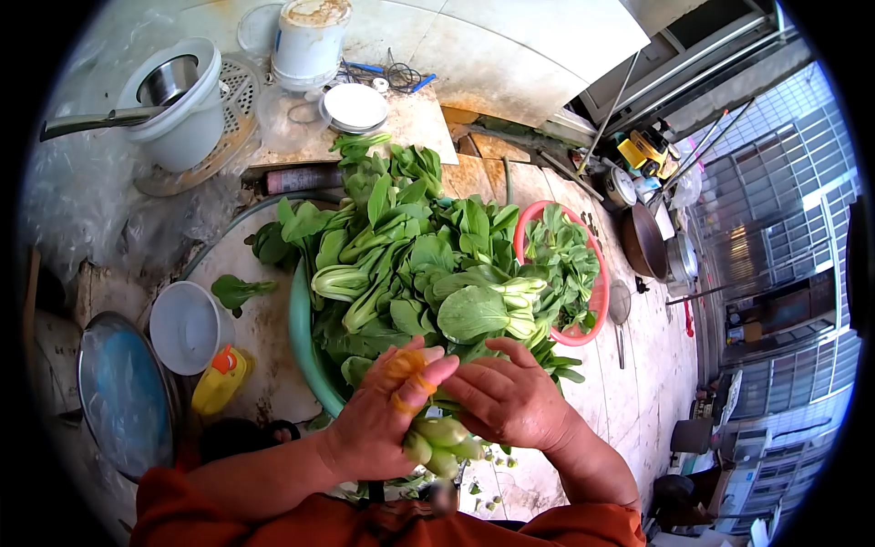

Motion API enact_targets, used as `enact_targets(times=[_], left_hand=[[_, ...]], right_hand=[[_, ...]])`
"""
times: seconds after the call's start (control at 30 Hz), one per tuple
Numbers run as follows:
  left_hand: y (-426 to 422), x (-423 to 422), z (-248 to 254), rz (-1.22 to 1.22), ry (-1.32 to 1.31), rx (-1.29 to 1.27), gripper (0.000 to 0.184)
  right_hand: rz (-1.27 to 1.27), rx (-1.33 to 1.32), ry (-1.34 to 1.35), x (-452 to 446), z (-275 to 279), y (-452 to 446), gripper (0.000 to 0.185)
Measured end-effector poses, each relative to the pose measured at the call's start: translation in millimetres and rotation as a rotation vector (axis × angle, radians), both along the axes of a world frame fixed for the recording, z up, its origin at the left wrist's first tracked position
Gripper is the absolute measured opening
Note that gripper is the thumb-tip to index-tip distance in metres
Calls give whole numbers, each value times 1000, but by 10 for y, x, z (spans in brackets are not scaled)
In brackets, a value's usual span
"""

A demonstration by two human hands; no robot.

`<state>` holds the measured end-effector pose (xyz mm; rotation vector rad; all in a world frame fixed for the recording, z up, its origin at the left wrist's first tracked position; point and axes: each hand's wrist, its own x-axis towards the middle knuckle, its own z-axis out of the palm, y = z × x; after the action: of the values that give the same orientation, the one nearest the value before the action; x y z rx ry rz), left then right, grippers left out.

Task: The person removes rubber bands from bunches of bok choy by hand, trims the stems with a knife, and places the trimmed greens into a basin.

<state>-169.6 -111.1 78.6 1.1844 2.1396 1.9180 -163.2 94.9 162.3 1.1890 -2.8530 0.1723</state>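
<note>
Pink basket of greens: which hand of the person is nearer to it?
The right hand. It is below and left of the pink basket in the picture; the left hand is farther away, more to the left.

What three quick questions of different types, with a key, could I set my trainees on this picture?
1. True or false: leafy greens are heaped in the green basin.
2. Multiple choice: what colour is the second basin, to the right of the green one in the picture? A) blue; B) pinkish red; C) yellow.
3. Short answer: which of the person's hands has orange material on it?

Key:
1. True.
2. B.
3. The left hand.
</note>
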Motion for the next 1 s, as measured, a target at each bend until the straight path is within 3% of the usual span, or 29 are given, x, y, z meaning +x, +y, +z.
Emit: enact_targets(times=[0.07, 0.17, 0.23, 0.37, 0.43, 0.5, 0.53, 0.57, 0.6, 0.73, 0.8, 0.9, 1.0], left_hand=[[-19, 43, 35, -97, -93, -230, 85], [-21, 141, 13, -220, -311, -204, 82], [-16, 200, 54, -235, -539, -132, 73], [48, 315, -186, -100, -778, 49, 62], [44, 258, -136, -126, -916, 92, 56], [52, 241, -109, -76, -1059, 153, 36], [54, 242, -73, -62, -1104, 250, 34], [61, 243, -51, -46, -1147, 347, 31], [79, 235, -89, -28, -1138, 356, 35], [83, 263, -60, -72, -1140, 370, 36], [87, 283, -18, -69, -1149, 384, 33], [49, 294, -10, -70, -1154, 409, 32], [9, 274, -19, -29, -1088, 385, 39]], right_hand=[[26, -21, -10, 118, 24, -49, 45], [38, -34, -103, 189, 86, -84, 50], [-87, -48, -165, 208, 221, -69, 58], [-381, -589, -250, 134, 242, 484, 51], [-758, -595, -206, 71, 34, 795, 42], [-974, -578, -268, -83, -331, 1129, 39], [-976, -578, -269, -157, -413, 1174, 39], [-943, -419, -172, -235, -491, 1193, 39], [-907, -261, -79, -313, -557, 1195, 40], [-927, -99, -27, -677, -883, 1253, 50], [-933, 76, -208, -834, -970, 1280, 57], [-964, 144, -298, -944, -992, 1296, 63], [-928, 76, -219, -840, -879, 1276, 54]])
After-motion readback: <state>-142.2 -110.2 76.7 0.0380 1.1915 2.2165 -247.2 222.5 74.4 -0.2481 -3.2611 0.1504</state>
